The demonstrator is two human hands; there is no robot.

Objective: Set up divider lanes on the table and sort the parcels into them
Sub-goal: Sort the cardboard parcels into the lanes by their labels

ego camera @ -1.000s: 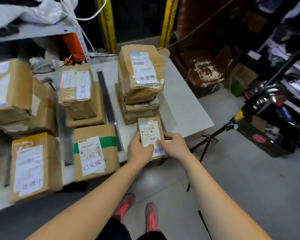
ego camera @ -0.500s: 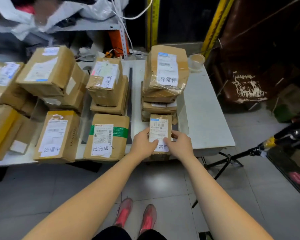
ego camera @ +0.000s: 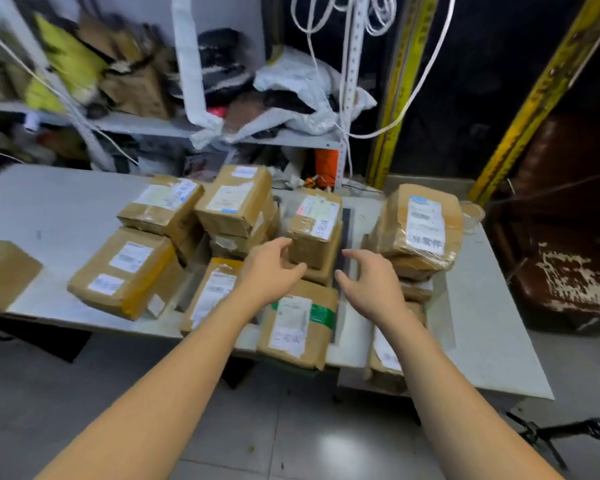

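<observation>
Brown taped parcels with white labels lie in lanes on the white table (ego camera: pixel 49 202). A dark divider strip (ego camera: pixel 345 244) runs between the middle lane and the right lane. My left hand (ego camera: pixel 269 271) hovers with loosely bent fingers before the middle stack's top parcel (ego camera: pixel 314 226), holding nothing. My right hand (ego camera: pixel 368 282) hangs above the divider, fingers relaxed and empty. Under my right forearm the small parcel (ego camera: pixel 385 362) lies at the table's front edge. A green-taped parcel (ego camera: pixel 298 323) sits between my arms. The right stack (ego camera: pixel 420 226) stands behind the right hand.
Several more parcels (ego camera: pixel 125 271) crowd the table's left part, one (ego camera: pixel 4 271) at the far left edge. A metal shelf (ego camera: pixel 257 133) with bags and cords stands behind. Yellow posts (ego camera: pixel 392 98) and a worn brown chair (ego camera: pixel 568 271) are at the right. A tripod (ego camera: pixel 551 434) stands on the floor.
Both hands let go of the small parcel, lifted and moved toward the middle stack. The view swung up and left, showing the shelf.
</observation>
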